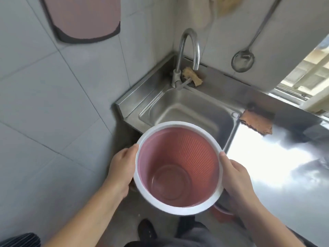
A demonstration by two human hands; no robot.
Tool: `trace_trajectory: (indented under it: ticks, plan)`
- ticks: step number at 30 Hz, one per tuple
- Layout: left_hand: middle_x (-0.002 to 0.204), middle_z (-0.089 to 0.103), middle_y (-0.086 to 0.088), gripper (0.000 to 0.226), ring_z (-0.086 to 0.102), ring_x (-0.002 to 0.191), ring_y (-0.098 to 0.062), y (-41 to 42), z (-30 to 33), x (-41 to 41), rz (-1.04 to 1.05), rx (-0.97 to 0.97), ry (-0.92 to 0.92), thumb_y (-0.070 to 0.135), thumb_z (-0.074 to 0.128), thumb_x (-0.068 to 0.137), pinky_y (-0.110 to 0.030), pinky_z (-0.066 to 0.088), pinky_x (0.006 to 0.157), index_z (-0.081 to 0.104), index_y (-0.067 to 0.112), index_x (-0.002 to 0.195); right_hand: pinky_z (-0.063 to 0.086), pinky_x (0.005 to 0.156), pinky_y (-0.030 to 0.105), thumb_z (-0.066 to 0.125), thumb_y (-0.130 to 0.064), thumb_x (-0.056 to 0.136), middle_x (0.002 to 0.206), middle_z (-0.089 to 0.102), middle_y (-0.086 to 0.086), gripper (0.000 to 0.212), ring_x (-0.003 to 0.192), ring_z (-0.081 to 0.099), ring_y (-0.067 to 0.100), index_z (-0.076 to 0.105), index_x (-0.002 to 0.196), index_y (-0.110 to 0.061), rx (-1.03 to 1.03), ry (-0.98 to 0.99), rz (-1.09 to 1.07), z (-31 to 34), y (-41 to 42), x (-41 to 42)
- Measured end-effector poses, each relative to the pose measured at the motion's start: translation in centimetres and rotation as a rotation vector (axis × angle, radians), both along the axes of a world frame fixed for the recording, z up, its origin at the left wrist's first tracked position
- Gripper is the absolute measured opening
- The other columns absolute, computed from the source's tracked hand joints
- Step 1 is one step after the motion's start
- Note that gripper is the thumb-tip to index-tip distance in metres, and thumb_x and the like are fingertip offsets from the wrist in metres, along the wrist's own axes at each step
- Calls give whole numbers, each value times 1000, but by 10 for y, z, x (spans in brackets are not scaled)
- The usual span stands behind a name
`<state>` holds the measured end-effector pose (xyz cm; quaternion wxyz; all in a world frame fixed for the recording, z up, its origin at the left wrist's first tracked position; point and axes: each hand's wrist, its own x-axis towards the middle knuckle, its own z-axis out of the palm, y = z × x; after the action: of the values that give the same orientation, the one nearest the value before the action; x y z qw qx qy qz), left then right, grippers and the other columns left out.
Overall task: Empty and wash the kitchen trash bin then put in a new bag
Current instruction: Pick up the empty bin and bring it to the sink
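Pink round plastic trash bin (178,168) with a white rim band sits between both hands, mouth up toward the camera, nothing inside it, held in front of the near edge of the steel sink (187,111). Left hand (119,172) grips the rim's left side, thumb on top; right hand (236,177) grips the right side likewise. Beyond the hands stands a curved chrome tap (188,49). A brown worn sponge (256,122) lies on the steel counter (277,172) beyond the right hand.
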<state>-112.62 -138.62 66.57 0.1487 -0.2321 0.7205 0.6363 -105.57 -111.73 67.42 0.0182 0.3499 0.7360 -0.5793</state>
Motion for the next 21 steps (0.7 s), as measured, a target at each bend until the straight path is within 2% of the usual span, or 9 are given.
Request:
trace_trajectory:
  ticks: [1,2,5,8,11,15,16,19,21]
  plan:
    - [93,74,-20,46,68,73,-25,4,6,-14,-7,11,2,49,62,78,-41,54,72,70,5,92,58,69,58,51,-70,81,79,73,19,59,73,69,43,71,82,-14,-29,-4,-26,6,1,-8]
    - [93,74,-19,43,69,74,-25,10,12,-27,-14,24,-3,46,64,80,-41,54,72,71,6,91,59,64,55,52,-70,78,80,73,20,60,68,69,43,72,82,-13,-58,-2,-53,12,3,-15]
    - [84,79,-11,26,73,73,-26,30,29,-62,-18,75,-15,39,66,86,-41,57,73,79,17,80,56,58,41,54,-62,80,78,74,15,47,58,69,31,76,79,-21,-118,4,-119,23,16,-38]
    - [79,79,-7,24,74,65,-22,51,48,-91,-25,108,24,36,67,89,-33,57,62,80,17,80,52,53,36,55,-52,90,74,74,15,41,54,66,26,77,75,-21,-178,26,-148,30,38,-61]
    - [74,78,-6,24,73,62,-22,70,69,-116,-52,102,60,35,68,88,-34,58,58,80,19,75,45,45,29,56,-53,85,64,68,11,38,48,62,24,76,74,-22,-214,63,-138,40,61,-87]
    - [80,79,-11,26,74,67,-29,97,81,-153,-32,101,37,36,68,88,-44,59,68,79,13,83,42,47,32,60,-51,78,65,63,10,39,53,57,26,73,76,-14,-245,61,-126,46,93,-128]
    - [80,78,-11,28,73,66,-29,105,80,-161,-23,89,25,37,68,88,-43,59,69,78,12,84,44,47,32,60,-52,75,65,64,9,39,52,59,25,74,76,-16,-253,54,-127,44,100,-139]
    - [69,75,-6,27,69,55,-24,126,69,-184,-4,62,12,39,66,86,-34,54,57,76,19,72,43,43,30,60,-57,65,62,64,8,47,49,59,22,77,80,-16,-262,33,-111,37,120,-169]
    - [69,75,-4,27,69,56,-23,139,61,-199,-18,68,-3,42,65,86,-34,52,61,76,25,68,38,43,28,60,-56,66,63,59,9,54,48,54,24,74,87,-9,-245,15,-140,28,135,-190]
